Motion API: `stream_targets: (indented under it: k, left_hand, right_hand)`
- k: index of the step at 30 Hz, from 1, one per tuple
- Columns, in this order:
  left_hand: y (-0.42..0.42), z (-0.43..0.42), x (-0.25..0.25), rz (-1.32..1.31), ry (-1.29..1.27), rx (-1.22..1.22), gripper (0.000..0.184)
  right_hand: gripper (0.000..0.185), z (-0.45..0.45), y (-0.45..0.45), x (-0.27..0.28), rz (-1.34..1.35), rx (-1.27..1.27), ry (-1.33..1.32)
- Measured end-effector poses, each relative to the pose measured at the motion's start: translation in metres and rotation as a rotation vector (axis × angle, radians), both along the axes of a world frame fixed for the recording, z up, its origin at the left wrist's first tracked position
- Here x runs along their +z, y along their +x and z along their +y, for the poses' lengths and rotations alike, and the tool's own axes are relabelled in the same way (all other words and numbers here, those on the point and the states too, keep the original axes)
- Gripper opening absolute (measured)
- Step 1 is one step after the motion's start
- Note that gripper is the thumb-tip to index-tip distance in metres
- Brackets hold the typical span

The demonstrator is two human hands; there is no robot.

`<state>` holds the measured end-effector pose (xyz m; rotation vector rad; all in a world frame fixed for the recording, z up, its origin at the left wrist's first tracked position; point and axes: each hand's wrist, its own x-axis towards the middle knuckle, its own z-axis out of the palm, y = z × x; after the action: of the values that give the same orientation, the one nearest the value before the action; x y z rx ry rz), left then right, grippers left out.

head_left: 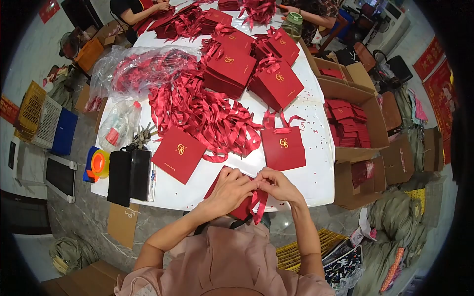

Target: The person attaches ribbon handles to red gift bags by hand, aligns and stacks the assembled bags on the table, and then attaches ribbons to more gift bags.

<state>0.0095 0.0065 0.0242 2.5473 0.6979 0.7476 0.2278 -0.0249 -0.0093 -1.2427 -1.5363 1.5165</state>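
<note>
At the table's near edge lies a red paper bag (242, 212), partly covered by my hands. My left hand (229, 187) rests across its top, fingers closed on a red ribbon (258, 207). Close beside it, my right hand (276, 185) pinches the same ribbon with thumb and fingers; its loose ends hang over the bag. The exact spot between the fingertips is hidden. A single red bag (179, 155) with gold lettering lies to the left, and another bag (283, 148) with a ribbon handle lies just beyond my right hand.
A heap of red ribbons (207, 118) fills the middle of the white table (316, 182). Beyond are stacks of red bags (229, 69) and a glass jar (293, 24). A phone (141, 173) and orange tape (100, 164) lie left. An open carton (363, 155) stands right. Another person's arm (138, 16) shows opposite.
</note>
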Motion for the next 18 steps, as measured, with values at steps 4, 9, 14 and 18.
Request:
stream_targets:
  k: [4, 9, 14, 18]
  left_hand:
    - [-0.003, 0.005, 0.003, 0.028, -0.126, -0.028, 0.011]
    - [-0.002, 0.003, -0.008, -0.001, -0.225, 0.11, 0.014]
    - [-0.009, 0.012, -0.029, 0.004, -0.34, 0.26, 0.015]
    - [-0.005, 0.016, -0.044, 0.01, -0.402, 0.319, 0.017]
  right_hand:
    - [0.008, 0.006, -0.009, -0.012, 0.006, -0.284, 0.067]
    - [0.014, 0.011, 0.008, 0.001, -0.312, -0.566, 0.388]
    - [0.015, -0.016, 0.022, 0.003, -0.396, -0.687, 0.325]
    - [0.025, -0.038, 0.014, -0.008, -0.671, -0.637, 0.123]
